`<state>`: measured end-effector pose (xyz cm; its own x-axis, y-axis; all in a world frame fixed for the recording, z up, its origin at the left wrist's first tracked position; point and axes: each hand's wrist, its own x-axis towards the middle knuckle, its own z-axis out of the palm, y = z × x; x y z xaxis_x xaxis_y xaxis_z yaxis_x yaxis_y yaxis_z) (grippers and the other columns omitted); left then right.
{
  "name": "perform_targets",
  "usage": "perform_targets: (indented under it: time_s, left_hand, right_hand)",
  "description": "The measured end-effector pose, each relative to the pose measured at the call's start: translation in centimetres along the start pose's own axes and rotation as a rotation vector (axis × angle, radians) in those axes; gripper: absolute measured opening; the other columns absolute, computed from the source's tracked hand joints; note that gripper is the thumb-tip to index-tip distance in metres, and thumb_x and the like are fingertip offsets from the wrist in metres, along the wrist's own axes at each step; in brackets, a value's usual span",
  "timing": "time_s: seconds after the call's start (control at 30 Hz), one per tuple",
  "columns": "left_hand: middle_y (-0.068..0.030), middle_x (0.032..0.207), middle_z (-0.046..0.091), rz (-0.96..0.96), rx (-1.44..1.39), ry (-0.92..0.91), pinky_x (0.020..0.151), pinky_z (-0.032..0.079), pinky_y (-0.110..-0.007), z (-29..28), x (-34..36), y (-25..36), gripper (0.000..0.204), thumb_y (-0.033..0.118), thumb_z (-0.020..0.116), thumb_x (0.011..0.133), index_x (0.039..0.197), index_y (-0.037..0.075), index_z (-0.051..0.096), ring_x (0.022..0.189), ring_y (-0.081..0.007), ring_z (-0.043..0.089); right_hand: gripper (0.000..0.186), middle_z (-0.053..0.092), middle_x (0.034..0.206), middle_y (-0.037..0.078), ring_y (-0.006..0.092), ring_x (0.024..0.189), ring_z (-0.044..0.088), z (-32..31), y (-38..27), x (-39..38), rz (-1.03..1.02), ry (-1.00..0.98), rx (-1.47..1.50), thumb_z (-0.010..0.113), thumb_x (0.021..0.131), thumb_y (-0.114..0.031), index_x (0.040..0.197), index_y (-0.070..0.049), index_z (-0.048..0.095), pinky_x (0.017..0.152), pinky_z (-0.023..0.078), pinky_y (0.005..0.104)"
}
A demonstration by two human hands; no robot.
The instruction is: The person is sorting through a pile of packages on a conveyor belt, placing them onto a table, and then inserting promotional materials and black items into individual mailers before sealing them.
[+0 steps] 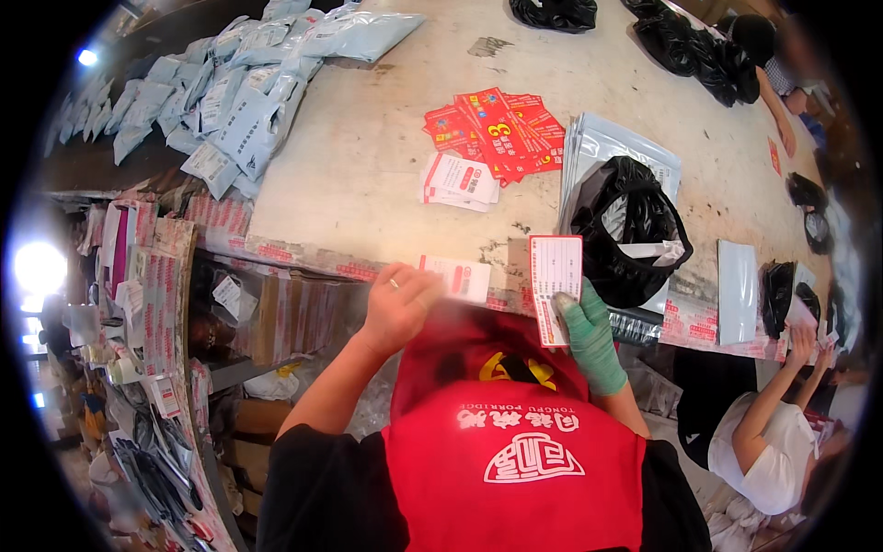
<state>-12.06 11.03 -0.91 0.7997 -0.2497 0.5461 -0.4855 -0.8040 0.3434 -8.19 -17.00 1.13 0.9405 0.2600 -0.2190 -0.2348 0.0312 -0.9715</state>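
My left hand (403, 302), with a ring on one finger, is closed at the left end of a small white card (467, 280) with red print, over the table's near edge. My right hand (591, 339) wears a green glove and grips a long white printed card with a red border (557, 267), its thumb on the face. Beyond them lie a small stack of white cards (460, 180) and a fanned pile of red cards (504, 133). To the right, an open black plastic bag (589, 216) rests over grey mailing bags (658, 152).
Many packed grey mailers (248, 120) are heaped at the far left. Black bags (690, 51) sit at the far right. A co-worker in a white top (768, 451) stands at the right edge of the table. Shelves with boxes (276, 322) are below left.
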Motion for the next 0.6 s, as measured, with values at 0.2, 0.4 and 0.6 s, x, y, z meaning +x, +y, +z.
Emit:
perform_targets:
  time_s: [0.2, 0.4, 0.6]
  left_hand:
    - [-0.0052, 0.079, 0.064, -0.609, -0.571, 0.216, 0.065, 0.049, -0.029, 0.6, 2.7, 1.6, 0.006, -0.003, 0.064, 0.079, 0.083, 0.002, 0.064, 0.076, -0.0183, 0.061]
    - [-0.0037, 0.082, 0.065, -0.71, -1.125, -0.011, 0.077, 0.049, -0.028, 1.7, 5.6, 3.7, 0.004, 0.002, 0.066, 0.082, 0.084, 0.002, 0.063, 0.084, -0.0146, 0.059]
    - [-0.0116, 0.078, 0.061, -0.489, -0.491, 0.005, 0.064, 0.047, -0.029, 3.4, 8.0, 8.2, 0.025, 0.001, 0.071, 0.073, 0.097, -0.001, 0.065, 0.069, -0.0199, 0.061]
  right_hand:
    - [0.022, 0.059, 0.068, 0.004, 0.0068, 0.063, 0.051, -0.2, -0.9, 0.5, 0.001, -0.02, -0.216, 0.062, 0.088, -0.02, 0.089, 0.002, 0.062, 0.058, 0.044, 0.0245]
    - [0.024, 0.06, 0.068, 0.003, 0.0063, 0.065, 0.052, 0.4, -0.2, 1.0, -0.1, -0.127, -0.391, 0.064, 0.086, -0.02, 0.094, 0.002, 0.065, 0.058, 0.044, 0.0252]
    - [0.022, 0.065, 0.079, 0.005, 0.0088, 0.071, 0.058, -1.1, -1.9, -0.5, 0.001, -0.118, -0.165, 0.064, 0.082, -0.011, 0.1, 0.002, 0.065, 0.065, 0.049, 0.0272]
